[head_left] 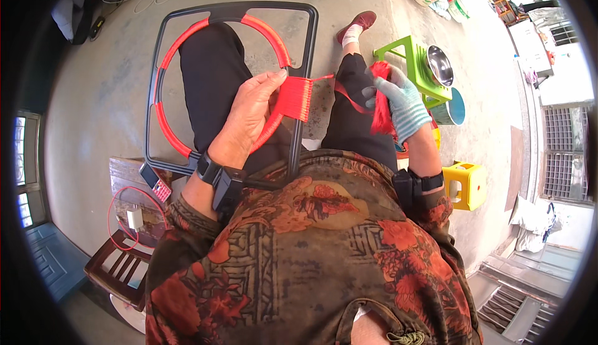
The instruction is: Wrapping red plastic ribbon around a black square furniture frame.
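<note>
A black frame (315,27) with rounded corners, like a chair seat frame, rests over my left thigh. Inside it is a ring (266,33) wrapped in red cord over parts of its length, with black showing between. My bare left hand (249,109) is closed at the ring's right side, the thumb pressed on its edge. Beside that hand, a dense band of red cord (294,99) spans from the ring to the frame's right bar. My right hand (402,101), in a pale striped glove, grips a bundle of red cord (381,118). A strand (350,98) trails from it toward the frame.
On the right stand a green stool (408,65) with a metal bowl (438,66), a blue bucket (455,107) and a yellow stool (468,186). At lower left, a wooden stool (118,270) sits near a phone (149,175) and a red cord loop (111,220).
</note>
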Available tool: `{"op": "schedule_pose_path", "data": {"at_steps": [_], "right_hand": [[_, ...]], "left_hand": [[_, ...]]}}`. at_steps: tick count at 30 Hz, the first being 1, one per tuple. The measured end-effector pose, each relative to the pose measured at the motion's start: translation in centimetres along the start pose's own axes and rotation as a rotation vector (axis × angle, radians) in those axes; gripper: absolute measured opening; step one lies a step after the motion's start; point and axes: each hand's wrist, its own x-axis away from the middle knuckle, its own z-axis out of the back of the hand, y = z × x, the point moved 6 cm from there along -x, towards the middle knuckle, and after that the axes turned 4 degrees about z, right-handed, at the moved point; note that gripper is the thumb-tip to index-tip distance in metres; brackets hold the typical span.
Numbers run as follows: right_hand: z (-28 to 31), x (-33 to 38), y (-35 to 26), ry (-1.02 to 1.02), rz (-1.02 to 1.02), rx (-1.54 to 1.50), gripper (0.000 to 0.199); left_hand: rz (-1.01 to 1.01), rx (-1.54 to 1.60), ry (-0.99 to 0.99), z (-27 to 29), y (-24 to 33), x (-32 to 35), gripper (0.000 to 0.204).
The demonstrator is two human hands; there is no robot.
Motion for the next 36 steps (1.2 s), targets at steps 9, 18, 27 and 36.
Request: {"op": "schedule_pose_path", "data": {"at_steps": [9,18,27,36], "right_hand": [[-9.8,2.2,2.6,-0.875,0.078,0.676,0.036],[-11.4,-2.3,4.6,-0.235,-0.415,-0.555,0.042],[-8.4,-2.2,-3.0,-0.106,0.374,-0.191,0.044],[-9.9,-0.7,-4.1,-0.186,0.437,-0.163,0.023]], "left_hand": [[0.013,-0.024,0.031,0.8,-0.6,-0.5,0.012],[-0.013,-0.163,-0.015,1.2,-0.7,-0.5,0.011],[-0.679,-0.338,0.254,0.0,4.2,2.8,0.006],[-0.703,-0.338,0.232,-1.1,4.6,3.4,0.007]]}}
